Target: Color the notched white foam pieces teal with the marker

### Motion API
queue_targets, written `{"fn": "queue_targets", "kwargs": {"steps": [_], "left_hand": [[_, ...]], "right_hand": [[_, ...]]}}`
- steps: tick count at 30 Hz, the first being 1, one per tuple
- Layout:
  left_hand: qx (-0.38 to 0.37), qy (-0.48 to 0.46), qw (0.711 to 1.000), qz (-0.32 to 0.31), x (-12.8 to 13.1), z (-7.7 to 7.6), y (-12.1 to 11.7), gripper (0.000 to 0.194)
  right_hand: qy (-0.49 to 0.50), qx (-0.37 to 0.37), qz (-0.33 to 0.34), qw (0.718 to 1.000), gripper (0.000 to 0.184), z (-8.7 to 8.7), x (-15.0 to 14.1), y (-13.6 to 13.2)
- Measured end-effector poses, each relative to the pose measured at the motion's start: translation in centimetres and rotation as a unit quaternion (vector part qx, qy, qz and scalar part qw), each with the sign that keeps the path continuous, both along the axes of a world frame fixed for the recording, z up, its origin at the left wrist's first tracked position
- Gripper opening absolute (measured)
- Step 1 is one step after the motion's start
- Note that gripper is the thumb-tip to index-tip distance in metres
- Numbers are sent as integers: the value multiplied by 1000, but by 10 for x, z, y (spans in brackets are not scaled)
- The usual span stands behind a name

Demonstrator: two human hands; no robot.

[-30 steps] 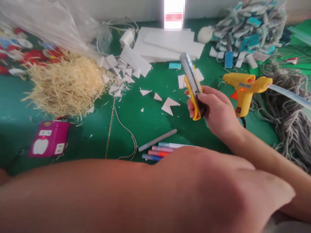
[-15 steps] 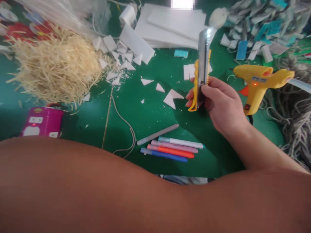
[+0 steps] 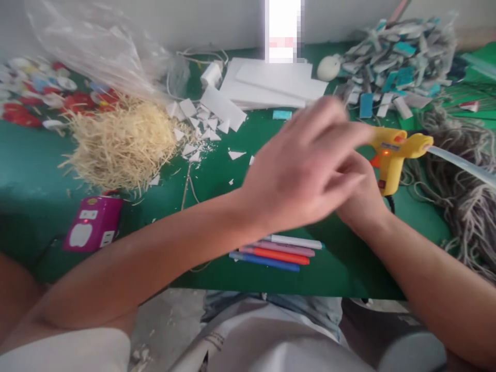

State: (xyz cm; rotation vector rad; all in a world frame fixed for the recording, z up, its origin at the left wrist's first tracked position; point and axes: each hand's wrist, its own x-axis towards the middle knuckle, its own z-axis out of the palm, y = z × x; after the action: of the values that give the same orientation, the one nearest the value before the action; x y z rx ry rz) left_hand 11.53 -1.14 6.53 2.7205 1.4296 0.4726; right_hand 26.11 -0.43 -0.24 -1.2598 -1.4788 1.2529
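Left hand (image 3: 296, 163) has swung across the right hand (image 3: 363, 192), both grips impossible to tell.

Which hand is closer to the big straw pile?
Left. The left hand is right of the straw pile; the right hand is farther right, partly hidden by the left.

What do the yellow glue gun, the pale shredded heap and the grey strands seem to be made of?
Yellow glue gun: probably hard plastic, smooth; the body looks moulded and evenly coloured.
Pale shredded heap: perhaps straw or shaved wood, matt; its strips look thin, stiff and tangled.
Grey strands: apparently yarn or soft cord, matt; they lie in loose loops. The exact fibre cannot be told.
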Motion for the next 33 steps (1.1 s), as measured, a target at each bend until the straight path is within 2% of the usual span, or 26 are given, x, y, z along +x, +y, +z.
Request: {"fn": "queue_targets", "kwargs": {"steps": [2, 3, 5, 8, 11, 14, 15, 17, 20, 23, 27, 30, 31, 33], "left_hand": [[-16, -124, 992, -30, -25, -12, 6, 41], [-41, -148, 988, -26, -32, -19, 9, 45], [-68, -160, 984, -37, -36, -31, 10, 51], [-48, -131, 990, -37, -37, -41, 4, 56], [9, -86, 996, -26, -55, -39, -5, 52], [50, -66, 996, 13, -94, -28, -15, 43], [48, -59, 997, 32, -108, -24, -19, 40], [40, -54, 997, 49, -134, -20, -28, 37], [-4, -42, 997, 63, -158, -25, -47, 32], [-31, -24, 997, 64, -167, -42, -62, 29], [-5, 36, 997, 61, -173, -61, -67, 30], [40, 68, 995, 68, -167, -59, -65, 33], [48, 58, 996, 51, -162, -56, -66, 33], [49, 7, 998, -26, -146, -50, -68, 27]], "right_hand": [[83, 0, -43, 996, 32, 0, -1, 0], [125, -3, -54, 991, 37, 1, -2, 0], [183, -14, -56, 981, 41, 3, -4, 0], [188, -13, -35, 981, 41, 6, -6, -1], [116, -11, 3, 993, 34, 10, -3, -3], [-60, 34, 69, 995, 25, 10, 1, -7], [-121, 75, 107, 984, 21, 9, 2, -8], [-214, 170, 187, 944, 16, 7, 4, -10], [-266, 280, 269, 882, 19, 1, 4, -10], [-257, 320, 303, 860, 13, -4, 3, -7], [-249, 323, 310, 859, 13, -5, 4, -5], [-259, 310, 306, 862, 12, -3, 6, -4], [-262, 306, 305, 863, 11, -2, 7, -4], [-266, 301, 300, 865, 11, -1, 9, -3]]}}
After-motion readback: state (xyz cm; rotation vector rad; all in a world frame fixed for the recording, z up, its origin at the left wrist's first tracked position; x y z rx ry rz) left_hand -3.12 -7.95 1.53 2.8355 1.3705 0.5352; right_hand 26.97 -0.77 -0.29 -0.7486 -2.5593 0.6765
